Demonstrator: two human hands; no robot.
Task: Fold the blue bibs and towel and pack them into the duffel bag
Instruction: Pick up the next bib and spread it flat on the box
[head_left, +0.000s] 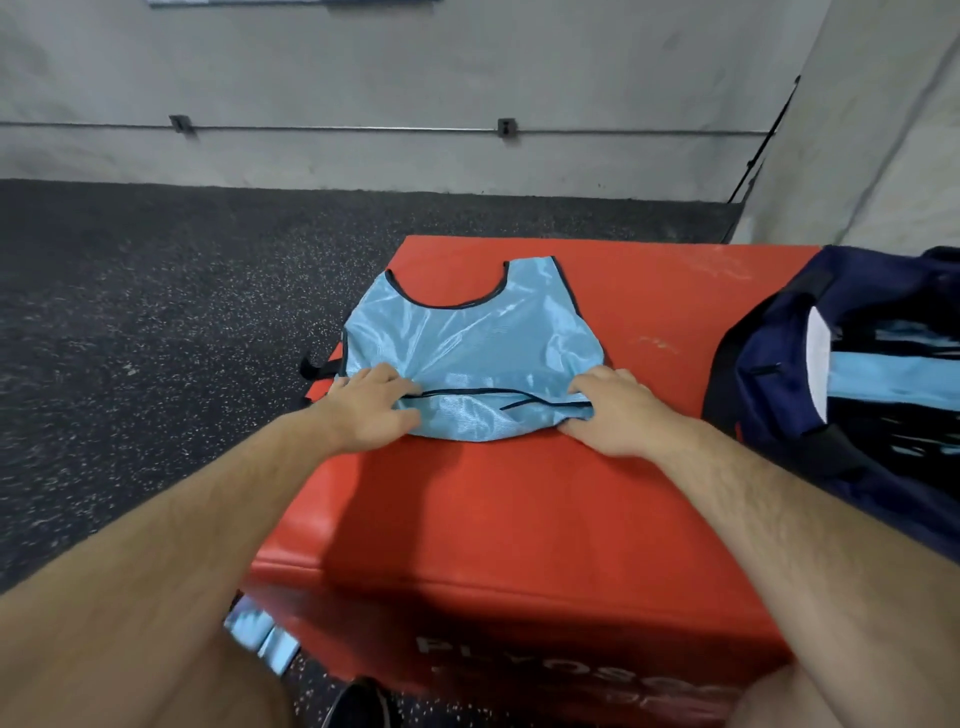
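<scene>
Glossy light-blue mesh bib (472, 343), black-piped, scooped neck toward 12 o'clock, flat on red padded vinyl box (519, 519). Near hem doubled over (crinkled), pinched by left hand (371, 408) at 9, right hand (618, 410) at 3, well apart. Navy fabric duffel bag (779, 374) on box at 3 o'clock.

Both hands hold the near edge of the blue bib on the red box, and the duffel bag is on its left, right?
Not quite: the head view shows the duffel bag on the right of the bib, not the left. The left hand and right hand do hold its near edge on the red box.
</scene>
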